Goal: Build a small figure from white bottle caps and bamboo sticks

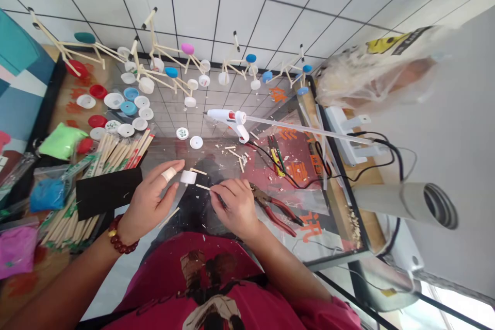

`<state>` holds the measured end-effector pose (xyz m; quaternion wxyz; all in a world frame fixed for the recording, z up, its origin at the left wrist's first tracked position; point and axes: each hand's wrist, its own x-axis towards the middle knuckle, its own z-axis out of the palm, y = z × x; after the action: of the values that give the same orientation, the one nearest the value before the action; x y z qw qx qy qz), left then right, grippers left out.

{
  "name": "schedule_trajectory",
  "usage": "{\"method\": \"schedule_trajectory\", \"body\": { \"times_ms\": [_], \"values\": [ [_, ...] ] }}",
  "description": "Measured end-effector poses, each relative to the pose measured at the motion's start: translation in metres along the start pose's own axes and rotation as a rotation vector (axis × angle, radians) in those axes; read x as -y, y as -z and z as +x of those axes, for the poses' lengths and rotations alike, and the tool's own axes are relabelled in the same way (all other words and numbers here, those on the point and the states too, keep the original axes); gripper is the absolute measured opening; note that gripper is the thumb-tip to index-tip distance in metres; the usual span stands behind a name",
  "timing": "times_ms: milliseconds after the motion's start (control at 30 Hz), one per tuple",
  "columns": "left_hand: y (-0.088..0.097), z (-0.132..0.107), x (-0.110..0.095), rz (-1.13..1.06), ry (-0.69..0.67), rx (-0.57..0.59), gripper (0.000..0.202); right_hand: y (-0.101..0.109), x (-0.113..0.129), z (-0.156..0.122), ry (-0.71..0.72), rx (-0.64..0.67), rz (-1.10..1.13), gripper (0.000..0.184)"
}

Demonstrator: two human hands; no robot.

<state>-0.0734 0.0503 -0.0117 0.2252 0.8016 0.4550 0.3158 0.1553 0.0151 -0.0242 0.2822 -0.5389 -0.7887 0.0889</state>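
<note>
A white bottle cap stands on the dark glass tabletop between my hands, with a short wooden stick just behind it. My left hand, a bandage round one finger, is open beside the cap, thumb and forefinger apart; whether a fingertip touches it I cannot tell. My right hand pinches a thin wooden stick, whose free end points left toward the cap. Past my hands lie two white caps and a white glue gun with a long clear glue stick in its back.
Red-handled pliers lie right of my right hand, near yellow-handled cutters and the gun's black cord. Disposable chopsticks and a black sheet are at left. Several stick-and-cap figures line the tiled wall. Stick scraps litter the middle.
</note>
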Motion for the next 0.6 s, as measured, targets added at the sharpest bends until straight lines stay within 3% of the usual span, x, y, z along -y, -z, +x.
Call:
{"method": "schedule_trajectory", "body": {
  "times_ms": [267,600],
  "values": [
    [-0.0017,0.0010,0.0020,-0.027,0.013,-0.002,0.052,0.0000,0.0011,0.0011,0.130,-0.012,0.050,0.006],
    [-0.0010,0.0020,-0.0007,-0.041,0.000,0.006,0.052,-0.0031,0.0003,0.0030,0.143,0.019,0.025,0.007]
  ]
}}
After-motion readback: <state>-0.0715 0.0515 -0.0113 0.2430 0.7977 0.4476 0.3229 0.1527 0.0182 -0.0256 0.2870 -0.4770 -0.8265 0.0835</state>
